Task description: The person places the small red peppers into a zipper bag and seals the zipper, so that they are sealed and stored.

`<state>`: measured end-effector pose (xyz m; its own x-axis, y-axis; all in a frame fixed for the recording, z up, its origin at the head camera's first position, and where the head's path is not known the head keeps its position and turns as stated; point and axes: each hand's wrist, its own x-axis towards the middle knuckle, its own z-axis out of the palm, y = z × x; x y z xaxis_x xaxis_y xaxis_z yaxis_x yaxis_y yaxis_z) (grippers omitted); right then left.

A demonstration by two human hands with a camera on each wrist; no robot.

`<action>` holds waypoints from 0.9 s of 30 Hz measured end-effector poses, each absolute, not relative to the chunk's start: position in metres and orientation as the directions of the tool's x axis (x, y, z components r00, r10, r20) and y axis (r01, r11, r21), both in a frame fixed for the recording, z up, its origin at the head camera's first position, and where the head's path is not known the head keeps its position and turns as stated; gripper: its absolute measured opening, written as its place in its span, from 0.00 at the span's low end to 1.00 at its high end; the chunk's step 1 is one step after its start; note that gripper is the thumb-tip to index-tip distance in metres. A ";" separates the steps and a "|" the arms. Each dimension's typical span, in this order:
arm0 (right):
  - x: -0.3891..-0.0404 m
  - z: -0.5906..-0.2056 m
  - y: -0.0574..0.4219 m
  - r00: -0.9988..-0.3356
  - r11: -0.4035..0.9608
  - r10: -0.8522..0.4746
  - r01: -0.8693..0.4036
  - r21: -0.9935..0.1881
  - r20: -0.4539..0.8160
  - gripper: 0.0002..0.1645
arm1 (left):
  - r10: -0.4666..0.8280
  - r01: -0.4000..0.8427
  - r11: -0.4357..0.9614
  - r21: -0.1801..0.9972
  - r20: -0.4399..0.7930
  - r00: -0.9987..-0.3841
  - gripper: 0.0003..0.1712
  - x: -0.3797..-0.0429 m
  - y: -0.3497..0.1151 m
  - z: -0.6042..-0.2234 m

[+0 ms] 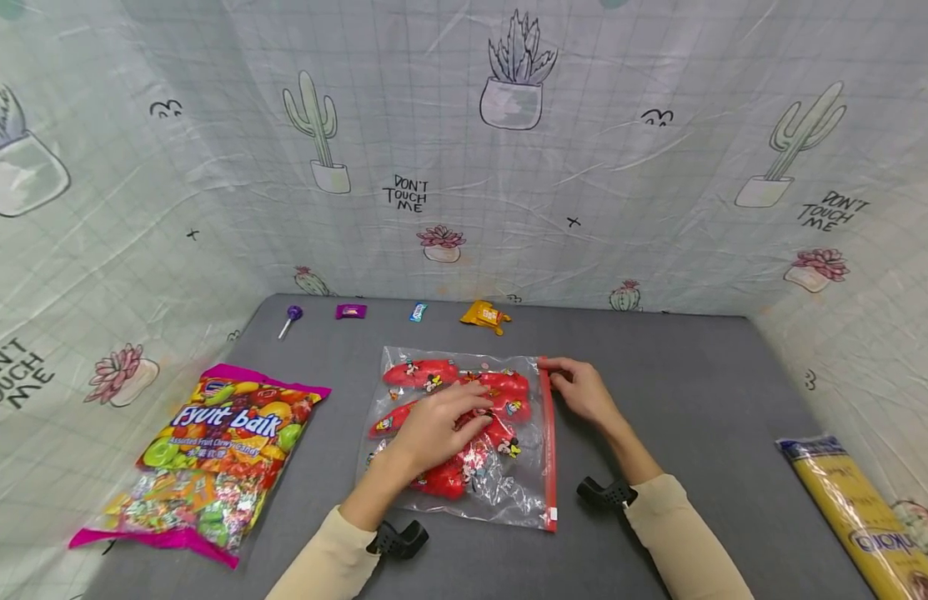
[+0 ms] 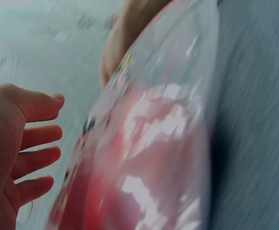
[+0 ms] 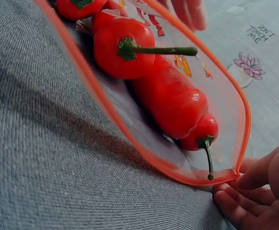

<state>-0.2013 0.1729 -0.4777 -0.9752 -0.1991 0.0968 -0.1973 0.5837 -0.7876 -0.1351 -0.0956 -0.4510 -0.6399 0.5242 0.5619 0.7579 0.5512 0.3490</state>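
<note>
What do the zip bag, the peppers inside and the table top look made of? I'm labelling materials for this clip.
Zip bag: clear, glossy thin plastic film by its glare and wrinkles, with a red-orange zip strip. Peppers: they look like real chillies, smooth shiny red skin, green stems; possibly imitation. Table top: grey, matt, finely woven-looking texture, probably fabric or felt.

L wrist view blurred; yellow packet [image 1: 869, 521] cut off by edge.

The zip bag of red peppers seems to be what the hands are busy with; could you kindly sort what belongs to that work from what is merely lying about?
In hand:
zip bag
red peppers
left hand resting on the bag
right hand at the bag's zip edge

Lying about:
fruit candy bag
lollipop
purple sweet
blue sweet
orange wrapper
yellow packet
</note>
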 end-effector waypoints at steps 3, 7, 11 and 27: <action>-0.203 -0.479 0.173 -0.974 0.584 -0.201 -0.203 -0.786 0.103 0.17 | 0.594 0.806 0.520 0.283 0.558 -0.579 0.15 -0.125 -0.082 -0.450; -0.205 -0.481 0.173 -0.976 0.591 -0.191 -0.201 -0.781 0.107 0.16 | 0.723 0.854 0.484 0.192 0.462 -0.514 0.22 -0.108 -0.063 -0.451; -0.205 -0.482 0.174 -0.976 0.606 -0.189 -0.205 -0.768 0.112 0.17 | 0.821 0.851 0.504 0.149 0.224 -0.526 0.46 -0.090 -0.050 -0.453; -0.205 -0.485 0.175 -0.985 0.653 -0.143 -0.170 -0.738 0.100 0.17 | 0.882 0.884 0.468 0.011 0.059 -0.468 0.39 -0.075 -0.039 -0.452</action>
<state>-0.2049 0.1753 -0.4851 -0.9846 -0.1434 0.1004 -0.1703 0.6528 -0.7382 -0.0745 -0.0391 -0.4523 -0.4678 0.8819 0.0593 0.8837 0.4680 0.0107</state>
